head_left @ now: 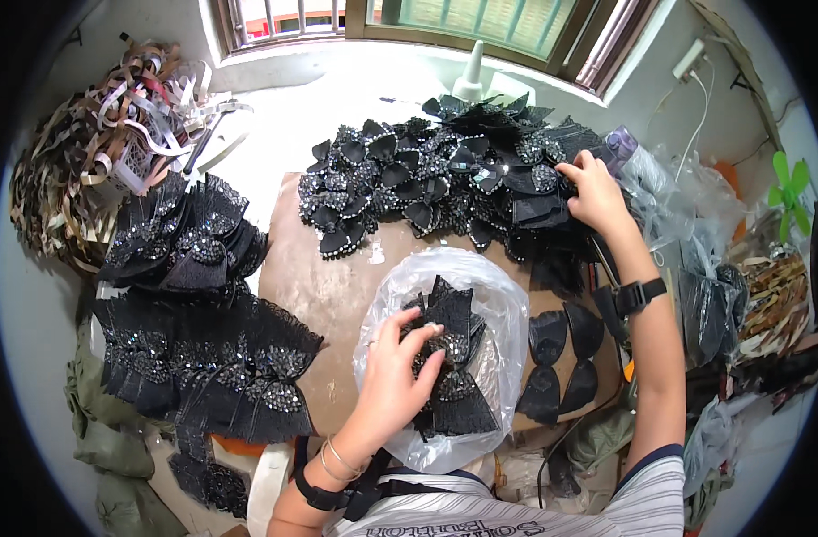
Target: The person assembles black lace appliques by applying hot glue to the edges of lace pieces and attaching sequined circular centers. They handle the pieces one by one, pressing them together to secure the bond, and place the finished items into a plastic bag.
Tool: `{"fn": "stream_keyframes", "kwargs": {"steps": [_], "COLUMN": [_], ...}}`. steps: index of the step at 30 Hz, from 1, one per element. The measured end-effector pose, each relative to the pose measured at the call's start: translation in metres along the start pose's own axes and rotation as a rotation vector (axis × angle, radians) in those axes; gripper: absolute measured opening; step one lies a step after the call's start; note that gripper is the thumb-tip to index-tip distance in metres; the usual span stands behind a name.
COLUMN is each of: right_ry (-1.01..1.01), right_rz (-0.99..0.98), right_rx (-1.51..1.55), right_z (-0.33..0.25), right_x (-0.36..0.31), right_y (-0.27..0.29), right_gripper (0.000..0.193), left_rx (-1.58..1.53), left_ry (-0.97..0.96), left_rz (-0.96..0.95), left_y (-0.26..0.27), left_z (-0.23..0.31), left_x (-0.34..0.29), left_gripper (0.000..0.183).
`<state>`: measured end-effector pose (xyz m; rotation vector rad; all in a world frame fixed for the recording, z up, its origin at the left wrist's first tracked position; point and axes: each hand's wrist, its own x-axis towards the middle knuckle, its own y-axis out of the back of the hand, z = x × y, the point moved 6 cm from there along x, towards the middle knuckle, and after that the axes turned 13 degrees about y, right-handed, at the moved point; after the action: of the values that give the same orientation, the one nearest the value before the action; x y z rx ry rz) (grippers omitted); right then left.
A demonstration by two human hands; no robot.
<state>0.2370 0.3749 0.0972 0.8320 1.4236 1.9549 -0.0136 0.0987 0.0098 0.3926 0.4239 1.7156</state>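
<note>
My left hand [398,369] rests with its fingers apart on black fabric bows [461,394] set with rhinestones. These bows lie on a clear plastic bag [498,300] in front of me. Reaching to the far right, my right hand [597,192] has its thumb and fingertips closed at the edge of a black rhinestone bow piece [539,179]. That piece lies at the right end of a large heap of black bow pieces [382,174] with sparkling centres. What is between the right fingertips is partly hidden.
Stacks of black bows [208,358] lie at the left, below a tangle of ribbon strips [105,134]. Plain black pieces [545,358] lie right of the bag on the brown board [315,313]. A white bottle [470,76], plastic bags [686,197] and a green fan [789,188] stand around the edges.
</note>
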Motion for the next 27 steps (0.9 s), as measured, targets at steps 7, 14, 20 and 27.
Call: {"fn": "stream_keyframes", "kwargs": {"steps": [7, 14, 20, 27], "right_ry": [0.052, 0.309, 0.046, -0.023], "right_rz": [0.333, 0.315, 0.118, 0.02], "right_rx": [0.117, 0.64, 1.778, 2.473], "right_z": [-0.025, -0.152, -0.176, -0.207], "right_x": [-0.039, -0.101, -0.142, -0.159], "right_y": [0.033, 0.119, 0.07, 0.035], "right_gripper": [0.041, 0.039, 0.054, 0.074], "left_rx": [-0.089, -0.903, -1.378, -1.516], "left_ry": [-0.165, 0.152, 0.377, 0.467], "left_rz": [0.03, -0.361, -0.701, -0.691], "left_y": [0.008, 0.005, -0.005, -0.008], "left_z": [0.046, 0.064, 0.078, 0.067], "left_x": [0.007, 0.02, -0.009, -0.028], "left_gripper": [0.032, 0.057, 0.027, 0.027]}}
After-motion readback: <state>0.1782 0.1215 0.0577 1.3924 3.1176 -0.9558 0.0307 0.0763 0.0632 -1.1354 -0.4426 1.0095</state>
